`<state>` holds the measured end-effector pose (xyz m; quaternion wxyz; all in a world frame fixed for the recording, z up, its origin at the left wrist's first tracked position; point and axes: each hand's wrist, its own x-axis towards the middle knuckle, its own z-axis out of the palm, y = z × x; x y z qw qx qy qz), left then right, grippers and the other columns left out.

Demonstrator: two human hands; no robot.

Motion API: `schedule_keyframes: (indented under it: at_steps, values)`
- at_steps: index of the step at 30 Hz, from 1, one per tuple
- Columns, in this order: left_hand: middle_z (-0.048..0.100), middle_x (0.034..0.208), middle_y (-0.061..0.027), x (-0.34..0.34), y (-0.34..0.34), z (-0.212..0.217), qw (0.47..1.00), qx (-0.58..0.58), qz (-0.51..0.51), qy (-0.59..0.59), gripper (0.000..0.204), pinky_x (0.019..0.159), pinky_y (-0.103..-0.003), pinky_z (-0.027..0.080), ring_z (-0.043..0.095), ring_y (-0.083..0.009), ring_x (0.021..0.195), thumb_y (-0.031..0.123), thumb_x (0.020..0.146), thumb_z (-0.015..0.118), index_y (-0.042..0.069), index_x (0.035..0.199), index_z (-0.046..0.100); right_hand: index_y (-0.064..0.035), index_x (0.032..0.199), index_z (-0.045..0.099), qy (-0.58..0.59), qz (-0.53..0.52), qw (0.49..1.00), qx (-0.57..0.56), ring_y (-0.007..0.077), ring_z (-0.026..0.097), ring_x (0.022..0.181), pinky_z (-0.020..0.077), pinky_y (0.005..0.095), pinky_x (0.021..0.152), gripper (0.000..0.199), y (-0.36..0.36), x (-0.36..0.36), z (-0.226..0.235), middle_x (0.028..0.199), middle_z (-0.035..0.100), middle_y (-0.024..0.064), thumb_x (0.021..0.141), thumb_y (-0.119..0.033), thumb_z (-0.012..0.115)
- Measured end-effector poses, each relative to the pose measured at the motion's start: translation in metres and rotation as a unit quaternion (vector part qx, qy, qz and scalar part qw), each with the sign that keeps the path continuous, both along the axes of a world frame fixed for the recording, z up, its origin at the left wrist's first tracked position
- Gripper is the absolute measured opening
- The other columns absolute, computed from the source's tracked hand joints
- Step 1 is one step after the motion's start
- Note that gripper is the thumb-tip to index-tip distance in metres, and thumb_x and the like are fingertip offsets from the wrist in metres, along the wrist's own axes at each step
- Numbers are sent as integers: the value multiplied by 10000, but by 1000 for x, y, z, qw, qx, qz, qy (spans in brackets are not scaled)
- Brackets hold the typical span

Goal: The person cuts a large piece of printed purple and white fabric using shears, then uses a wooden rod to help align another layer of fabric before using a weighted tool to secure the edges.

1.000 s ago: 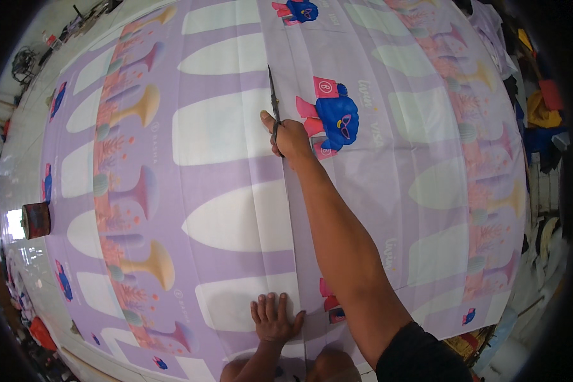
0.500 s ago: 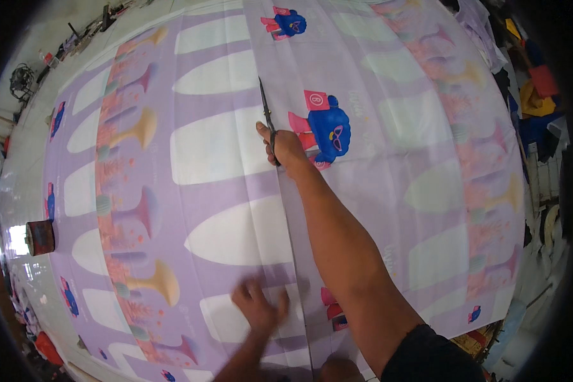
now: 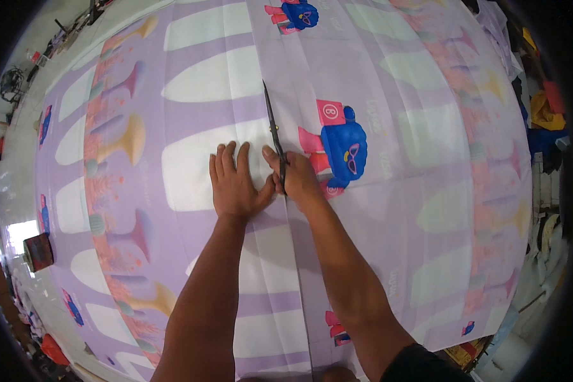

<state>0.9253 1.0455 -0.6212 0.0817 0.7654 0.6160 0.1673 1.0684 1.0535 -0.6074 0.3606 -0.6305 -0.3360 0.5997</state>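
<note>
A large printed fabric sheet (image 3: pixel 191 118) in lilac lies spread flat, with white rounded shapes and blue cartoon figures on it. A cut line runs down its middle toward me. In my right hand (image 3: pixel 298 178) is a pair of dark scissors (image 3: pixel 272 118), the long blades pointing away from me along that line. Its fingers are wrapped round the handles. My left hand (image 3: pixel 234 181) lies flat on the sheet just left of the scissors, fingers spread and thumb close to the handles.
A dark square block (image 3: pixel 39 252) sits at the sheet's left edge. Yellow and red cloth items (image 3: pixel 546 111) are piled along the right side. A coiled black object (image 3: pixel 11 84) lies on the pale floor at the far left.
My left hand has come forward from near my body and now presses on the sheet beside the scissors. The scissors and right hand sit slightly lower in view.
</note>
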Motion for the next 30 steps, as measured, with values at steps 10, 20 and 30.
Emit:
schedule_keyframes:
  at_steps: [10,20,30]
  values:
    - [378,1397,-209,-2,8,11,999,-47,18,15,883,1157,-545,189,275,-397,1390,547,696,687,72,1391,421,-71,697,483,-20,18,1000,10,96,481,440,366,240,419,517,0,0,-2,532,495,22,877,-515,679]
    - [412,1387,-208,-2,12,13,999,-40,15,3,883,1140,-553,221,319,-395,1372,556,661,709,50,1347,477,-21,688,519,-52,21,998,-25,179,519,578,425,363,551,591,32,-1,8,597,503,84,881,-567,634]
    - [388,1387,-215,-3,11,13,998,-58,11,5,910,1143,-568,203,290,-406,1379,580,682,712,63,1375,433,-28,669,542,-79,31,996,-41,225,549,555,433,394,557,630,74,-5,-1,562,525,93,864,-624,612]
